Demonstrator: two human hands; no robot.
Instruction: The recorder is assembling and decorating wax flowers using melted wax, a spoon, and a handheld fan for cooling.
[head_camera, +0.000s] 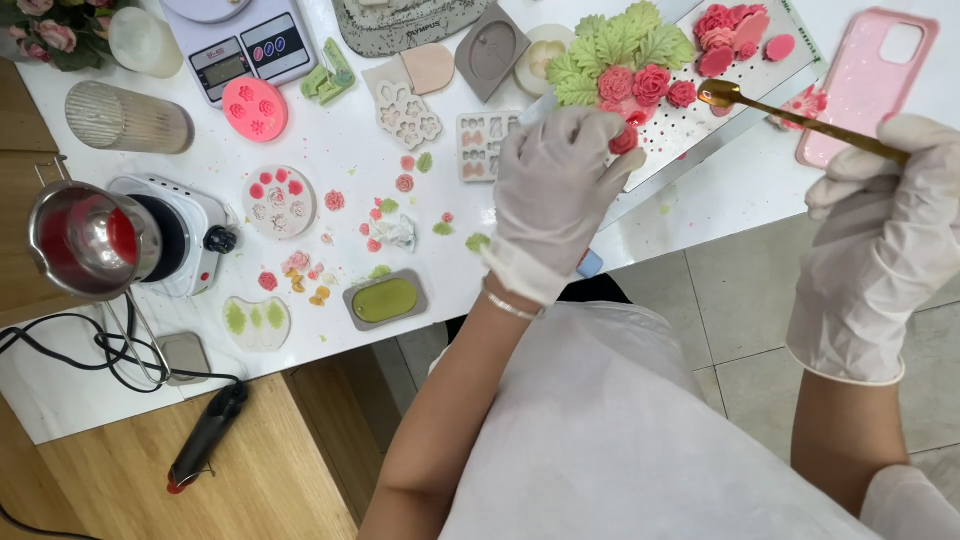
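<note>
The cluster of red wax roses (640, 88) and green leaves (610, 45) lay on a perforated white board (690, 125) at the far edge of the bench (330, 140), directly under my left hand (555, 195). That gloved hand was palm down, its fingers pinching a small red rose (624, 140) at the cluster's near side. My right hand (880, 230), also gloved, was closed around the handle of a gold spoon (790, 120), whose bowl hovered just right of the roses. A pink phone case (865, 85) lay beyond the spoon. Far left, a metal pouring pot (85, 240) held red melted wax on a small hotplate (185, 240). An oval mould (385, 300) held green wax.
</note>
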